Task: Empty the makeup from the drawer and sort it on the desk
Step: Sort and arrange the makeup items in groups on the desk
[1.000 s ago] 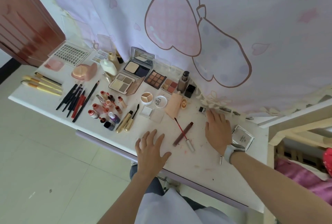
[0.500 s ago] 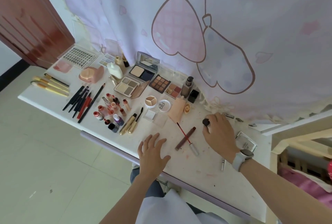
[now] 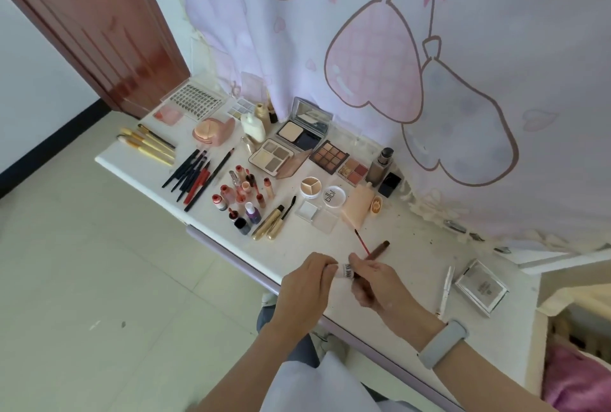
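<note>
Both hands met over the desk's (image 3: 413, 266) front edge. Left hand (image 3: 305, 292) & right hand (image 3: 380, 282) each pinched an end of a small white labelled tube (image 3: 347, 270), held between them, fingers curled on it. A red-tipped wand (image 3: 361, 241) & brown tube (image 3: 378, 250) lay just behind the right hand. Sorted makeup sat toward the back & left: pencils (image 3: 193, 175), brushes (image 3: 145, 145), eyeshadow palettes (image 3: 329, 156), small bottles (image 3: 243, 196). A silver compact (image 3: 481, 286) lay near the right edge.
</note>
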Action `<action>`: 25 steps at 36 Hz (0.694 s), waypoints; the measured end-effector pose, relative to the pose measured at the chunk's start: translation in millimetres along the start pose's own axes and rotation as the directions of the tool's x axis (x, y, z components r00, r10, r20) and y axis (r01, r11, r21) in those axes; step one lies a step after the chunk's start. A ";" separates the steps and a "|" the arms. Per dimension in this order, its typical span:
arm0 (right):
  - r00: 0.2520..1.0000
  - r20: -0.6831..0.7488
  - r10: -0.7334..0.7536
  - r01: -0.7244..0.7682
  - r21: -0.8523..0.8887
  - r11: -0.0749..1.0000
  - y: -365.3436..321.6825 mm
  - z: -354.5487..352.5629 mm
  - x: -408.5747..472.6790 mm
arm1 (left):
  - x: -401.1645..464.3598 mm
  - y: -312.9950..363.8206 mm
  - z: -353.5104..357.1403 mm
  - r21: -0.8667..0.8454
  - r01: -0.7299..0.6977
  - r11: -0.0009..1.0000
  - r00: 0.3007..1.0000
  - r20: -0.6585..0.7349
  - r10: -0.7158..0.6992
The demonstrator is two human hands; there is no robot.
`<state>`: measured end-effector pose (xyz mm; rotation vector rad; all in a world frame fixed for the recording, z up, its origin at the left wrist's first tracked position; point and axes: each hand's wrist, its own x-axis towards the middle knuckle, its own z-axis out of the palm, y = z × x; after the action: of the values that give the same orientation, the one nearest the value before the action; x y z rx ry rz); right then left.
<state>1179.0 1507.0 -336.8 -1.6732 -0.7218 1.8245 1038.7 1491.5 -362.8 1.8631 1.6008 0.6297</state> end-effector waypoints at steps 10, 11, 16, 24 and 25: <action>0.870 0.230 -0.435 0.492 -0.418 0.764 5.7 13.4 4.6 | 1.2 -1.1 -7.0 -0.305 0.342 0.889 0.937 0.048 -0.345; 0.870 0.252 -0.424 0.493 -0.443 0.749 4.1 13.3 4.5 | 1.2 -2.6 -9.1 -0.308 0.341 0.888 0.938 0.045 -0.345; 0.941 0.233 -0.247 0.326 -0.415 0.850 -4.5 19.0 7.6 | 0.5 -7.2 -18.9 -0.270 0.319 0.908 0.947 0.059 -0.315; 0.878 0.355 -0.322 0.475 -0.553 0.684 1.8 23.0 10.4 | -9.3 -13.3 -33.6 -0.253 0.401 0.880 0.916 0.089 -0.392; 0.865 0.389 -0.317 0.499 -0.604 0.621 2.1 23.9 9.5 | -12.1 -15.8 -35.9 -0.227 0.407 0.885 0.913 0.089 -0.398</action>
<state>1154.4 1511.8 -343.0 -1.4841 -1.9313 1.5026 1000.7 1485.9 -348.1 1.3048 1.7309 0.5655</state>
